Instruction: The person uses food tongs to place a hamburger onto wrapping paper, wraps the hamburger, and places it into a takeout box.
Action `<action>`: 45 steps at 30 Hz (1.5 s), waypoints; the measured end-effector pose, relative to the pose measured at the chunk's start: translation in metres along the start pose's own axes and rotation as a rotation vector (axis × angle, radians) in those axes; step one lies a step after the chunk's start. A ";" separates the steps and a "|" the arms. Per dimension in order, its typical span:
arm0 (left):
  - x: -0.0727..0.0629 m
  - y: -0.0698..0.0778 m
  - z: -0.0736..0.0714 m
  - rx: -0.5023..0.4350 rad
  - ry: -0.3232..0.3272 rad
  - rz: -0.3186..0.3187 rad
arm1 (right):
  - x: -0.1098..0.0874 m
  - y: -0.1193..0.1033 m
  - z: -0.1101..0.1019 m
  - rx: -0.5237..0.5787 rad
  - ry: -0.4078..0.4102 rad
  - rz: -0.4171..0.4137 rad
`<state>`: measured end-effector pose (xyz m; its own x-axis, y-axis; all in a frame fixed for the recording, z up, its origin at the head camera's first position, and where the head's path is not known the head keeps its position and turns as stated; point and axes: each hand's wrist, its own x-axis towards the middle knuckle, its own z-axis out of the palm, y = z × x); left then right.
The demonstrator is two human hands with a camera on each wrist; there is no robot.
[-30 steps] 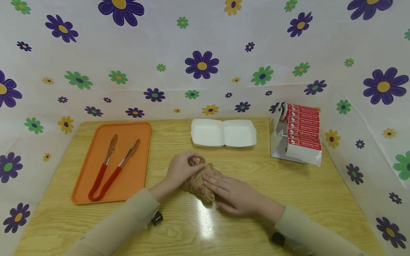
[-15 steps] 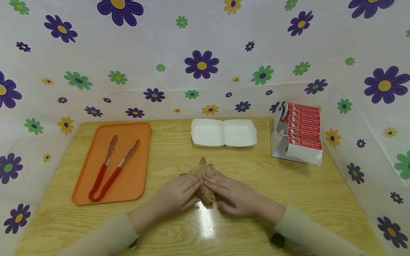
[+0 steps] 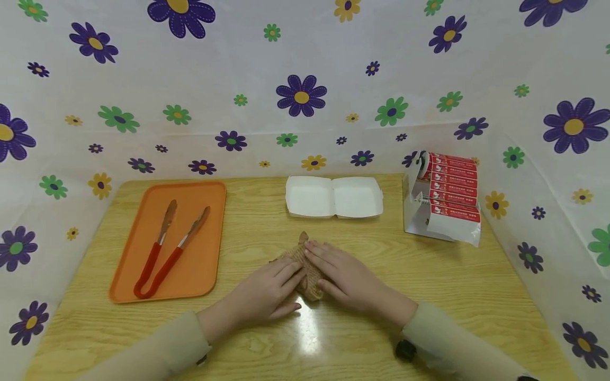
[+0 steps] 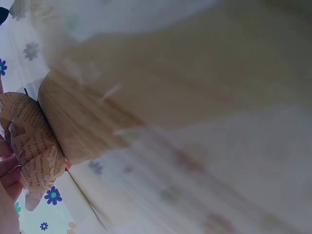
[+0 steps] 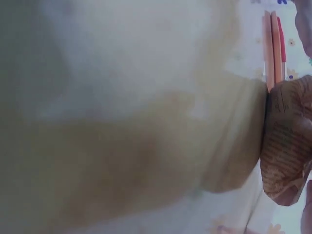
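Observation:
A bundle wrapped in brown printed paper (image 3: 312, 275) lies on the wooden table between both hands. Its far end comes to a twisted tip. My left hand (image 3: 262, 291) presses the bundle's left side with fairly straight fingers, the thumb held apart from it. On the opposite side my right hand (image 3: 350, 278) lays its extended fingers over the top and right flank. In the left wrist view the creased wrapper (image 4: 36, 141) shows its print, with fingers against it. The right wrist view shows the wrapper (image 5: 287, 141) at its edge. What the paper encloses is hidden.
An orange tray (image 3: 202, 275) on the left bears tongs (image 3: 151, 267) with red handles. Behind the bundle lies an unfolded white paper box (image 3: 311, 197). At the back right stands a dispenser holding a roll of red-and-white labels (image 3: 454, 182). A flowered cloth (image 3: 200, 84) hangs behind.
My left hand has come down from the bundle's far tip to press its left side. My right hand has shifted slightly up and over the wrapper. The bundle's paper lies flatter.

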<state>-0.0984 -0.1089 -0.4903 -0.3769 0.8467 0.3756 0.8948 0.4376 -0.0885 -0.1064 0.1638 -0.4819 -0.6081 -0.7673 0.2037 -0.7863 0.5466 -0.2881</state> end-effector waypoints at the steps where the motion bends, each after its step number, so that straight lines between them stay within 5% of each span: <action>1: 0.000 0.000 0.000 0.001 0.000 0.001 | 0.001 0.000 0.000 -0.002 -0.008 0.015; 10: -0.001 0.003 0.000 -0.041 -0.108 -0.043 | 0.001 0.004 0.005 0.220 -0.068 0.166; 18: -0.002 0.006 0.005 -0.055 -0.167 -0.069 | 0.003 0.007 0.002 0.521 0.000 0.225; 30: -0.005 0.004 0.008 -0.062 -0.210 -0.055 | 0.001 0.017 -0.012 0.776 0.055 0.321; 37: -0.004 0.005 0.005 -0.075 -0.211 -0.040 | -0.025 0.036 -0.037 0.680 0.228 0.446; 45: -0.003 0.005 0.007 -0.064 -0.212 -0.053 | -0.061 0.065 -0.087 0.521 0.524 0.518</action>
<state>-0.0945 -0.1071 -0.4977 -0.4592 0.8709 0.1753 0.8834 0.4684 -0.0127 -0.1295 0.2755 -0.4320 -0.9447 -0.1465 0.2935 -0.3277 0.4621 -0.8241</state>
